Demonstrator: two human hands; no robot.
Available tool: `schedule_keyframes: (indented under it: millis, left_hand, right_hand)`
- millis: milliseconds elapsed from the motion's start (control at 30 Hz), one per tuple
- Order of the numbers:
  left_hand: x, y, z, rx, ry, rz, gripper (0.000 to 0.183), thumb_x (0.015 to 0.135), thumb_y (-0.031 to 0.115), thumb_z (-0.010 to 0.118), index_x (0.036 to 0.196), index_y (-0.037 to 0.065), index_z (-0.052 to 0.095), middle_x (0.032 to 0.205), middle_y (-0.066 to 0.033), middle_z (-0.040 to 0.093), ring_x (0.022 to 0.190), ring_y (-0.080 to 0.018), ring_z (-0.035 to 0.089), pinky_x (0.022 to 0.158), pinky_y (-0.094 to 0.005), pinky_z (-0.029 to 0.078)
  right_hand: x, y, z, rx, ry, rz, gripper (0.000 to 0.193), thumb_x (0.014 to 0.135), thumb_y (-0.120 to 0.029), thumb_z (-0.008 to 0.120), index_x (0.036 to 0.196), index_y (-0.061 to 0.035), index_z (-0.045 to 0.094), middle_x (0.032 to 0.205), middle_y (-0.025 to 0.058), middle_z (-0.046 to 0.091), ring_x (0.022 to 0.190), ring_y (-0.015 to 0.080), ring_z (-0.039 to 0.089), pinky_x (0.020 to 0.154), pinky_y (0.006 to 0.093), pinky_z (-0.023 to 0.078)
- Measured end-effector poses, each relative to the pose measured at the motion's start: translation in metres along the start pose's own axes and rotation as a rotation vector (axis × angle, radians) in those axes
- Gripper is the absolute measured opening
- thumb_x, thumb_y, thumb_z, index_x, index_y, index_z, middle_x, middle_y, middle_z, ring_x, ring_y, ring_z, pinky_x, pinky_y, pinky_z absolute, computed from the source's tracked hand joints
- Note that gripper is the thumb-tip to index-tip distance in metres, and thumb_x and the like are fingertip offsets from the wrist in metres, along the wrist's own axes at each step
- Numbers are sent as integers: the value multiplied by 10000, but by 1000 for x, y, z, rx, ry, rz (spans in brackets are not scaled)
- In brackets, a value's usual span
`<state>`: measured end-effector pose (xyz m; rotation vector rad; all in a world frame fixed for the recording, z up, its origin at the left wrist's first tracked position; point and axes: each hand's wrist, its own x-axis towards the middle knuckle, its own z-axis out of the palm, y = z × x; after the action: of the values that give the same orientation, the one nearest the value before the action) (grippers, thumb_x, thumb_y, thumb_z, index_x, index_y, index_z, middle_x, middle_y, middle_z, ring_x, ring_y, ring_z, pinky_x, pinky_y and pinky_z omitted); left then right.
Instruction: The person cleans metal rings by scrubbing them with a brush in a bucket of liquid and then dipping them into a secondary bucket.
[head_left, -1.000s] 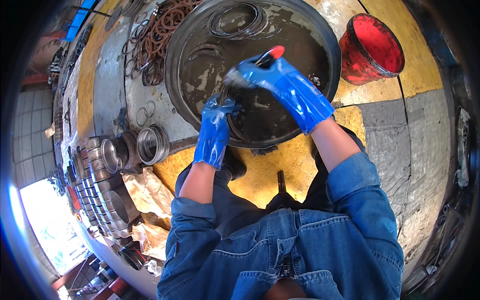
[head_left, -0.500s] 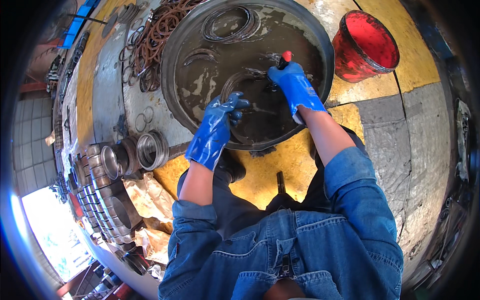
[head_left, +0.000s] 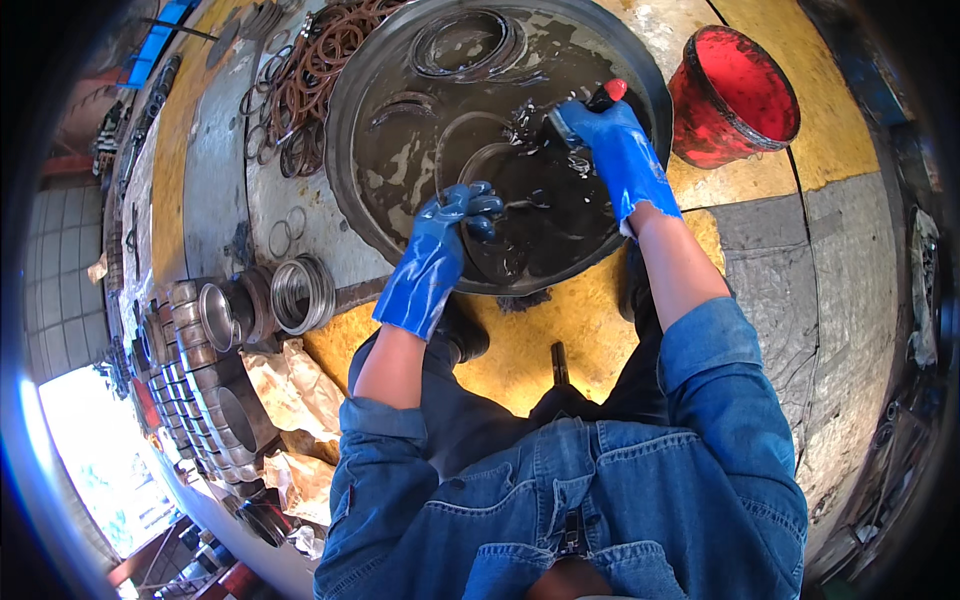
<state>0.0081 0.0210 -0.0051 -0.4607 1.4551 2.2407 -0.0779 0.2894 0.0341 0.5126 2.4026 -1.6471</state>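
Note:
Both my hands wear blue rubber gloves and are over a wide round metal basin (head_left: 340, 170) of dark, murky liquid. My left hand (head_left: 460, 212) is curled around thin metal rings (head_left: 440, 150), whose far arcs rise from the liquid and whose near part is hidden under the surface. My right hand (head_left: 597, 125) grips a tool with a red-tipped black handle (head_left: 613, 91) near the basin's right side; its working end is mostly hidden by the glove. Droplets splash between the hands. A larger bundle of rings (head_left: 465, 45) lies at the far side of the basin, beside a smaller partly sunken bundle (head_left: 405, 108).
A red bucket (head_left: 735, 95) stands right of the basin. Left of it lies a heap of rusty rings (head_left: 325, 60). Nearer are a stack of shiny rings (head_left: 303, 295), metal cylinders (head_left: 240, 415) and crumpled brown paper (head_left: 295, 385). My dark trousers and shoes are at the basin's near edge.
My right hand has moved right with the tool, away from the rings. The rings at my left hand sit lower and more spread, and the liquid splashes more.

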Motion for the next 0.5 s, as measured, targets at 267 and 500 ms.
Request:
schedule_keyframes:
  millis: [267,500]
  left_hand:
    - [-1,-17,-15,135,211,267,315,956,105,614,1243,-26,614,1073,-168,723,838,-209,703,787,-337,582]
    - [-8,0,0,267,180,214,267,974,147,644,1176,-25,612,1067,-183,732,853,-228,709,770,-336,577]
  right_hand:
    - [-32,-24,83,237,-617,-384,284,917,-236,682,1017,27,720,860,85,722,788,121,647,739,295,537]
    - [42,20,77,174,-388,-201,325,870,-306,744,1032,-25,748,923,90,755,852,146,697,797,311,562]
